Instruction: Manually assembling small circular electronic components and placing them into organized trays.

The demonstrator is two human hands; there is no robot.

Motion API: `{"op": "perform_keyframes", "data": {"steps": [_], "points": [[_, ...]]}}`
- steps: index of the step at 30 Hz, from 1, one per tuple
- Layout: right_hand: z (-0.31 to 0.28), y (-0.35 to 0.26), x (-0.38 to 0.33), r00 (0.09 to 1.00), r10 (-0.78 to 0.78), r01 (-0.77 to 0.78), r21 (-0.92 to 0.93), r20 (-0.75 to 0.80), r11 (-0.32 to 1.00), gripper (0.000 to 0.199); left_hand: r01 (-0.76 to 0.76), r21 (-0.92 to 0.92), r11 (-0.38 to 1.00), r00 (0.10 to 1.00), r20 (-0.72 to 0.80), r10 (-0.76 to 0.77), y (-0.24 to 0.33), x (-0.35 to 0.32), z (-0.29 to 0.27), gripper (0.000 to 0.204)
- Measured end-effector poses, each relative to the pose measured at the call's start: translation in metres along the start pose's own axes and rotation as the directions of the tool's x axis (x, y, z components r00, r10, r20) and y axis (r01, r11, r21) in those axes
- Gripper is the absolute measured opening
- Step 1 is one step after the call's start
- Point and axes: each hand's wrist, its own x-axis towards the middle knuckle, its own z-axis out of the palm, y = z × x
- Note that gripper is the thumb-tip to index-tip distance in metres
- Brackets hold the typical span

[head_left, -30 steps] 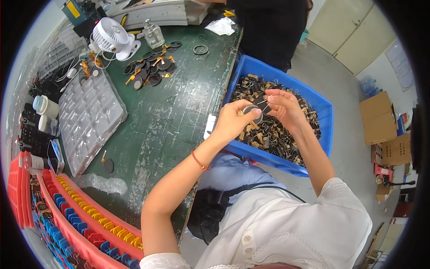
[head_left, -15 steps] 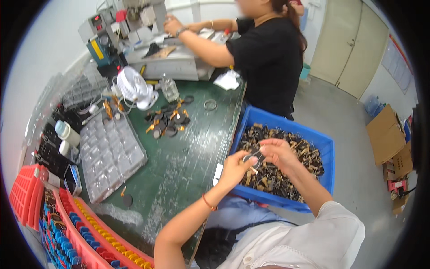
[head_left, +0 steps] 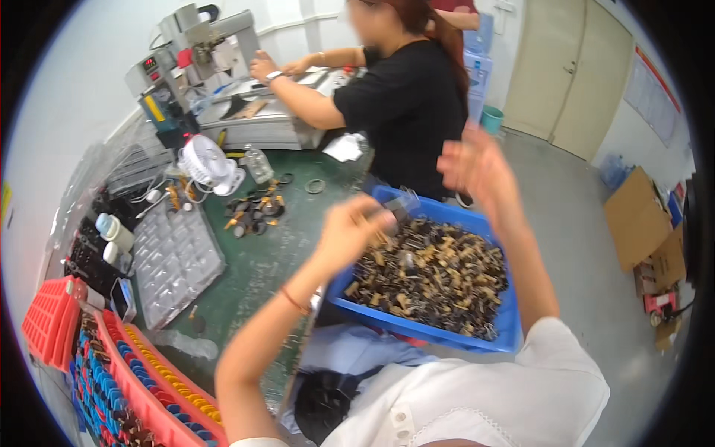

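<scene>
My left hand (head_left: 350, 235) is closed on a small dark flat piece (head_left: 396, 214), partly hidden by the fingers, above the near left side of a blue bin (head_left: 424, 334). A small bit of tan shows below its fingertips. Just beyond the piece is a scrap of clear film (head_left: 407, 200); whether they touch, I cannot tell. My right hand (head_left: 482, 175) is raised past the bin's far right corner, smeared by motion, fingers apart and nothing visible in them. The bin holds a heap of small black and tan parts (head_left: 432, 276).
Dark discs with orange tabs (head_left: 257, 212) lie on the green table (head_left: 257, 276). Left are a clear blister tray (head_left: 179, 257), a white fan (head_left: 208, 162) and red racks (head_left: 149, 380) of coloured pieces. A person in black (head_left: 417, 112) works at a machine beyond the bin.
My hands have parted: the right one rose up and away, while the left moved left and up in view with the piece. The whole view has shifted, uncovering more of the bin.
</scene>
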Motion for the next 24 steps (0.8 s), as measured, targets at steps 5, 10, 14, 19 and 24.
{"op": "perform_keyframes", "data": {"steps": [5,10,14,19,24], "points": [[0.004,-0.092,0.053,0.854,-0.5,0.519,-0.174,0.14,0.837,0.059,-0.116,0.447,0.887,0.931,-0.263,0.254,0.101,-0.015,-0.035,0.019],[-0.029,-0.082,0.027,0.684,-0.693,0.64,0.269,0.227,0.719,0.047,0.197,0.803,0.562,0.872,-0.406,0.273,0.2,-0.122,-0.051,0.021],[-0.005,-0.022,0.047,0.817,-0.538,0.464,0.316,0.208,0.827,0.037,0.705,0.507,0.496,0.39,-0.861,0.326,0.244,-0.263,-0.072,0.018],[0.047,0.004,0.044,0.862,-0.49,0.471,0.15,0.13,0.869,0.05,0.787,0.548,0.283,0.359,-0.78,0.513,0.265,-0.386,-0.062,0.021],[0.055,-0.007,0.042,0.88,-0.472,0.46,0.149,0.051,0.875,0.048,0.86,0.452,0.239,0.369,-0.872,0.322,0.247,-0.369,-0.12,0.029]]}}
